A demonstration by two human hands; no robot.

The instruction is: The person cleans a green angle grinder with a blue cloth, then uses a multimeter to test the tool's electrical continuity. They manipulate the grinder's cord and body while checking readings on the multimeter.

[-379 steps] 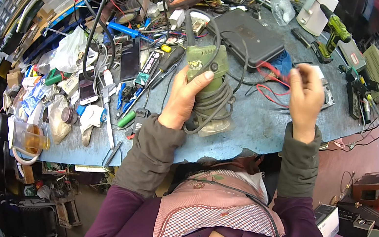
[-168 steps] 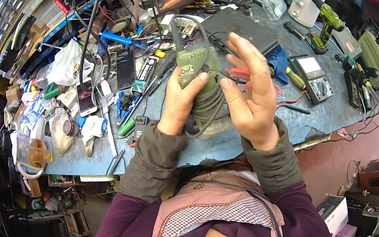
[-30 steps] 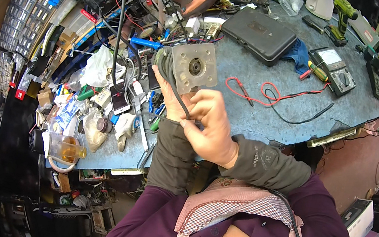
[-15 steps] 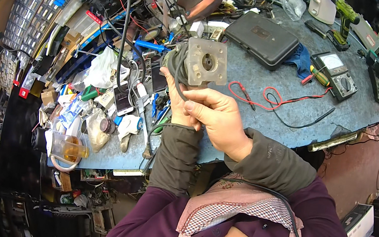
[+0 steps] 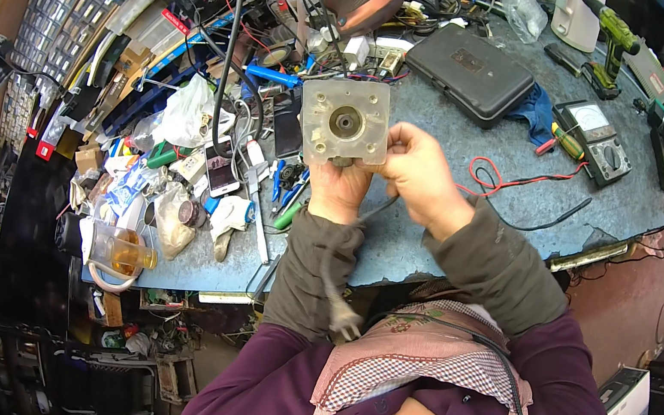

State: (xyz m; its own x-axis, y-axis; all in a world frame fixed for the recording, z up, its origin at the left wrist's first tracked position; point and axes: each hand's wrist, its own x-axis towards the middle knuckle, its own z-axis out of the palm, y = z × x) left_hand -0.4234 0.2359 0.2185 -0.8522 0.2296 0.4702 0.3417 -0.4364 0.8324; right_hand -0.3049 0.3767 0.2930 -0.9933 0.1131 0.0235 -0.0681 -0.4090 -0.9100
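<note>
Above the bench's near edge I hold a motor-like device with a square, cloudy translucent plate (image 5: 319,123) facing up; a round recess with a small shaft lies at its middle. My left hand (image 5: 339,190) grips it from beneath, fingers mostly hidden behind the plate. At the plate's right lower corner, my right hand (image 5: 424,174) is closed in a pinch on the grey power cord (image 5: 330,264). From there the cord loops down past my left sleeve, and its two-pin plug (image 5: 344,321) dangles by my apron. The body behind the plate is hidden.
The blue bench (image 5: 526,186) carries a black case (image 5: 468,73), an analog multimeter (image 5: 596,141) with red and black leads, and a green cordless drill (image 5: 610,43). Bags, tools and a phone (image 5: 221,175) clutter the left. A glass jug (image 5: 121,252) stands at the near left edge.
The device has turned so its plate faces up more squarely, and has shifted slightly left. My right hand has risen to the plate's corner. The cord and plug now hang down in front of me.
</note>
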